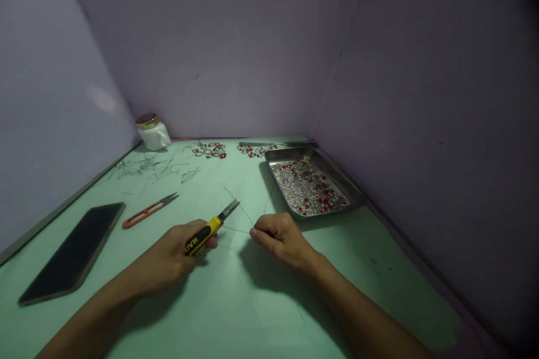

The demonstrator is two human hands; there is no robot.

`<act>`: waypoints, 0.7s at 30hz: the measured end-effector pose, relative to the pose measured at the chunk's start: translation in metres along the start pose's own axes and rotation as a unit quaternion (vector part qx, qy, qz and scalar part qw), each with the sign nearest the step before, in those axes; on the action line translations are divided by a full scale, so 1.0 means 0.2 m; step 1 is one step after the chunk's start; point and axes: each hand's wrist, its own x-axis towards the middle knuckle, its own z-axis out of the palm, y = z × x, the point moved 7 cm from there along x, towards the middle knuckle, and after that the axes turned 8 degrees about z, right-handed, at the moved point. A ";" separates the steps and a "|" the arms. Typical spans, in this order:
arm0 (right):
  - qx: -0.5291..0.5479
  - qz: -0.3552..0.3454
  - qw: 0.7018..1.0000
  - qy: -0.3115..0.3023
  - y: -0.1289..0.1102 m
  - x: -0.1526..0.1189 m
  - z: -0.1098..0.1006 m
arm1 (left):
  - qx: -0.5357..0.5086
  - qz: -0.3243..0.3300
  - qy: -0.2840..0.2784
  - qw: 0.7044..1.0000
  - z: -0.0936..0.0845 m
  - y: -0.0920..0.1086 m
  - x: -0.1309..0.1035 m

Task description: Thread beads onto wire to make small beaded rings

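My left hand (181,252) is closed around yellow and black pliers (206,235), whose metal jaws point up and to the right. The jaw tips lie close to a thin wire (246,215); whether they touch it I cannot tell. My right hand (280,241) pinches the wire between thumb and forefinger, right of the pliers. From that pinch one strand runs up and left past the jaws, and another stretches left toward my left fingers. Beyond my right hand sits a metal tray (286,205) holding red, white and clear beads (311,185).
Orange thread snips (145,215) and a dark phone (78,252) lie on the left. Loose wire pieces (147,165) are scattered behind them, near a white lidded mug (154,134). Red beaded wire pieces (210,150) rest at the back. Walls enclose the green table (236,314).
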 end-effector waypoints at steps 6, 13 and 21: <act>-0.009 0.008 1.000 0.004 0.00 0.00 0.00 | -0.053 -0.038 0.000 0.998 -0.05 0.00 -0.01; -0.019 -0.003 1.000 0.000 -0.01 -0.01 0.01 | -0.048 -0.036 0.009 0.998 -0.05 0.00 -0.01; -0.011 0.009 1.000 -0.010 0.01 0.00 0.02 | 0.002 -0.040 0.011 0.999 -0.04 -0.02 0.00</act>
